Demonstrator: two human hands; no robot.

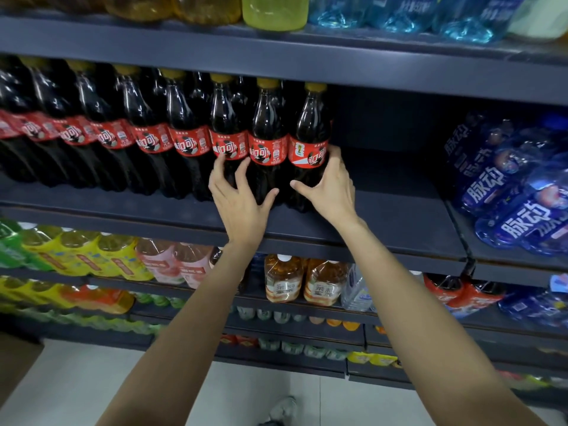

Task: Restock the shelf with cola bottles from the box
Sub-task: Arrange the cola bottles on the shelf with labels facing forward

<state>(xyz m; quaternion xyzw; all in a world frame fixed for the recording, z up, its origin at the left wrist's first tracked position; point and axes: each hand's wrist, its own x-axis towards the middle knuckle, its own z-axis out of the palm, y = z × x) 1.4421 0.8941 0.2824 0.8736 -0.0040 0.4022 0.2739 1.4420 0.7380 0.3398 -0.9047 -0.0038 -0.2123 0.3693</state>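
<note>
A row of cola bottles (184,133) stands upright along the dark shelf (384,229), red labels facing out. The right hand (330,187) wraps the rightmost bottle (309,142), thumb in front, fingers behind its label. The left hand (241,196), fingers spread, cups the neighbouring bottle (266,139). Right of these the shelf is bare; blue drink packs (516,192) lie farther right.

A row of cola bottles (153,139) with red labels runs from the left edge to mid-frame on the dark shelf (384,229). The left hand (242,201) spreads its fingers around the second-last bottle (266,142); the right hand (332,189) cups the last bottle (310,142) — both upright. Blue bottles (516,192) lie at right, well apart.
</note>
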